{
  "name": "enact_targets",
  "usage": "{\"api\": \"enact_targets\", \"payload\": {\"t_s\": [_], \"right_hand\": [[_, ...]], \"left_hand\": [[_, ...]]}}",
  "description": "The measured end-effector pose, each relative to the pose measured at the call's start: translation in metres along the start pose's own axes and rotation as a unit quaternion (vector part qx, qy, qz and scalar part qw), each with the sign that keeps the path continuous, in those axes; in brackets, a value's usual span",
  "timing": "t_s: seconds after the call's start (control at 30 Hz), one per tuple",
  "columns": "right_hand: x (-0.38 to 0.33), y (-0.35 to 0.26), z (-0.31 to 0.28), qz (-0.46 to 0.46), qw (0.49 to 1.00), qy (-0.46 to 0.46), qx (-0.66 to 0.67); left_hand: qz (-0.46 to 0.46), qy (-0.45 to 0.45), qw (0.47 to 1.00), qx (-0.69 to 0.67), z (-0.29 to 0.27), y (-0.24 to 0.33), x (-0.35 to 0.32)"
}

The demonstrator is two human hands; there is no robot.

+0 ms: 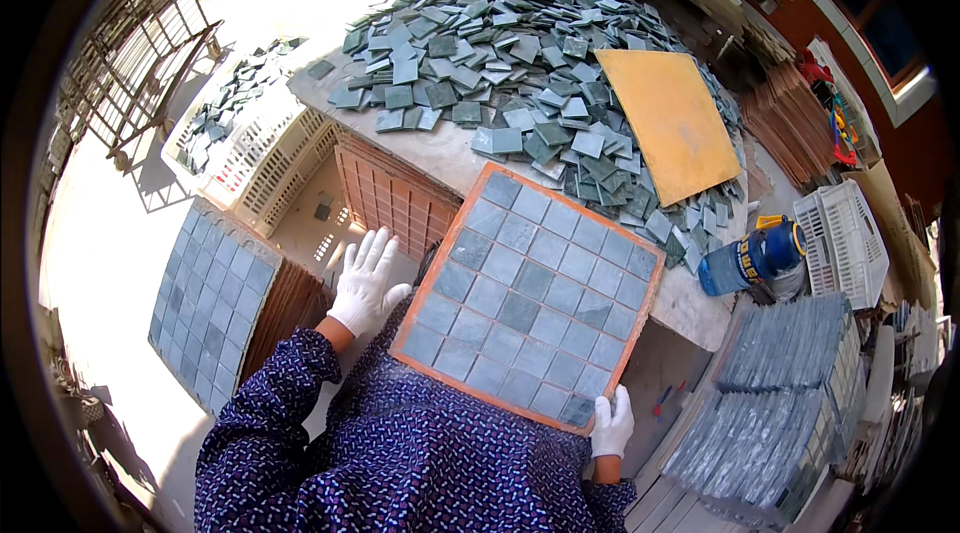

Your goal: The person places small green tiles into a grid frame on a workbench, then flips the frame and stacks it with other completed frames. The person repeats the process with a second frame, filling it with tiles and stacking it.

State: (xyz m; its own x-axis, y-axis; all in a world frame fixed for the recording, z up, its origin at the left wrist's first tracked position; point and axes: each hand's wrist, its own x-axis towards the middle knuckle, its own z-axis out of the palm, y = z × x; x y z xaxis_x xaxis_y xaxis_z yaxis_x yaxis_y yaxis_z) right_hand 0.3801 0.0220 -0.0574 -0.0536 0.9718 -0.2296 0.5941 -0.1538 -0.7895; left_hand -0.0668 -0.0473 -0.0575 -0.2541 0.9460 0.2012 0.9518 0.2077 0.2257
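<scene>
While a great heap of loose grey-green tiles (pixel 520 43) is spreading over the pale worktop (pixel 690 298), an orange square board (pixel 672 121) is lying flat on the heap's right side. Nearer the person, an orange-rimmed tray (pixel 528 295) filled with a neat grid of grey tiles is resting tilted, its far corner over the worktop edge and its near side against the person's patterned sleeves. Stacks of finished tile sheets (pixel 785 398) are sitting to the right, and another tile sheet (pixel 212 305) is lying to the left. The gloved right hand (pixel 611 423) is gripping the tray's near corner. The gloved left hand (pixel 367 281) is hanging open, fingers spread, just beside the tray's left edge. A blue bottle (pixel 752 255) is lying near the worktop's right end.
</scene>
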Motion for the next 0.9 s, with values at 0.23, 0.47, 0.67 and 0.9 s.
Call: {"api": "enact_targets", "payload": {"t_s": [0.23, 0.47, 0.67, 0.9], "right_hand": [[-0.01, -0.042, 0.022, 0.061, 0.991, 0.054, -0.105], [0.011, -0.008, 0.017, -0.001, 0.998, 0.065, -0.019], [0.013, -0.01, 0.02, -0.054, 0.987, 0.151, -0.018], [0.006, -0.031, 0.002, 0.001, 0.992, 0.118, 0.042]], "left_hand": [[-0.134, -0.024, 0.938, -0.32, 0.009, 0.045, -0.033], [-0.161, -0.141, 0.774, -0.595, 0.024, 0.024, 0.031], [-0.218, -0.206, 0.569, -0.766, 0.025, 0.033, 0.038], [-0.196, -0.272, 0.554, -0.762, -0.002, 0.038, 0.011]]}}
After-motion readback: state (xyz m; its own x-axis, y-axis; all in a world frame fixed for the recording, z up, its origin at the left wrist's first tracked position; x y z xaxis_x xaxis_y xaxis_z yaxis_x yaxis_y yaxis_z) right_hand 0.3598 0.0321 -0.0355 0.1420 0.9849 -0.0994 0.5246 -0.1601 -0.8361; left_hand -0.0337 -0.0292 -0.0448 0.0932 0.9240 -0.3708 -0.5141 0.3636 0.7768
